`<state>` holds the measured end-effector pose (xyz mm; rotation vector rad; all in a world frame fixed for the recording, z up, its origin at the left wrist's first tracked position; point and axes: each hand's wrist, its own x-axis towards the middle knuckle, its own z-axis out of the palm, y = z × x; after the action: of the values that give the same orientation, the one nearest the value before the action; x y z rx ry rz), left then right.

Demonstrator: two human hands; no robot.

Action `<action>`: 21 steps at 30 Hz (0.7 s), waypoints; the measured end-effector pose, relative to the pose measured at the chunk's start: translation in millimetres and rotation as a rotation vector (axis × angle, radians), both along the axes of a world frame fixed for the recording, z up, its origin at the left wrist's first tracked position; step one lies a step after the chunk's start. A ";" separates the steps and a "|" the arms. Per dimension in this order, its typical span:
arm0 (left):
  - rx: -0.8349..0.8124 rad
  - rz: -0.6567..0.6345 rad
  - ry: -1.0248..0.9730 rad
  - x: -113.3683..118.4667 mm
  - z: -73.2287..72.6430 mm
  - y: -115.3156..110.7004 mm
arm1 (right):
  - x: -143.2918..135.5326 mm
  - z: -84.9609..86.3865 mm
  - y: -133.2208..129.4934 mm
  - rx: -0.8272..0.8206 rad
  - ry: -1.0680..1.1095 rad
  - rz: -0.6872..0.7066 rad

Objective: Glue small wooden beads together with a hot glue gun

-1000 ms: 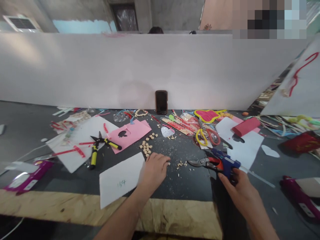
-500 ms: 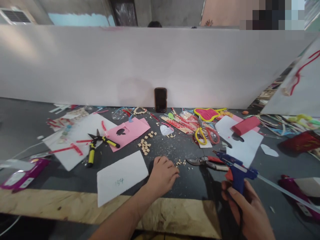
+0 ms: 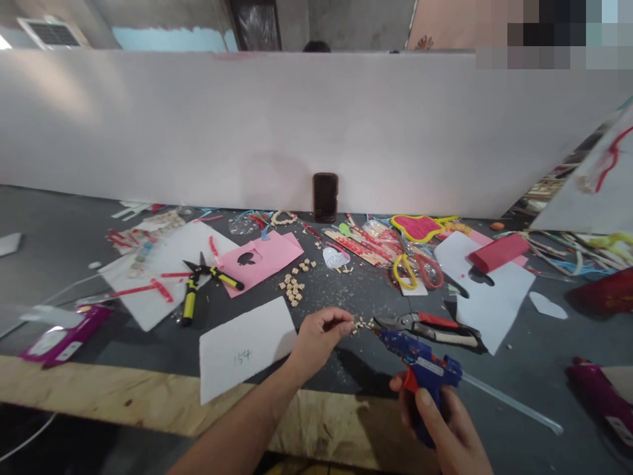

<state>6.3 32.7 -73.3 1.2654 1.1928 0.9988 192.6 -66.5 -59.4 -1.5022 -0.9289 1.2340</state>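
My right hand (image 3: 440,415) is wrapped around the handle of a blue glue gun (image 3: 425,363), with a finger at its red trigger. A clear glue stick (image 3: 514,402) juts from the gun's rear. Thumb and index finger of my left hand (image 3: 319,336) are pinched together on a small pale wooden piece (image 3: 354,325), mostly hidden by the fingertips. The gun's nozzle points at these fingertips, a short gap away. Several loose wooden bits (image 3: 364,322) lie just beyond them. Pruning shears (image 3: 435,328) with red and white handles rest behind the gun.
Small wooden pieces (image 3: 291,289) are clustered beyond a white card (image 3: 247,349). Yellow-handled pliers (image 3: 190,300) and pink paper (image 3: 281,254) lie left; scissors (image 3: 405,272) and white paper (image 3: 509,297) lie right. A phone (image 3: 325,198) leans against the white partition (image 3: 198,132).
My right hand has brought the glue gun left and lower, its nozzle now near my left fingertips. My left hand has gone from resting on the table to a pinch. The view has shifted slightly.
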 end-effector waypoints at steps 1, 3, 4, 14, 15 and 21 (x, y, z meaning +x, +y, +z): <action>-0.030 0.002 -0.062 0.4 0.4 0.0 | -3.3 0.7 -0.1 0.022 -0.026 0.008; -0.073 0.004 -0.166 0.9 1.7 -0.1 | -7.6 1.1 0.3 0.046 -0.074 0.035; -0.088 0.003 -0.208 1.1 2.7 -0.3 | -8.9 1.0 0.6 0.051 -0.092 0.048; -0.125 -0.015 -0.354 0.1 9.6 -1.7 | -15.0 0.6 2.3 0.091 -0.151 0.061; -0.127 -0.018 -0.352 0.1 9.1 -1.6 | -15.4 0.9 2.5 0.091 -0.157 0.060; -0.135 -0.040 -0.371 0.0 6.1 -1.0 | -15.8 1.9 3.4 0.082 -0.179 0.054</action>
<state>6.3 31.7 -67.2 0.9442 0.9267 1.0514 176.8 -63.1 -57.5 -1.5495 -1.1312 1.0989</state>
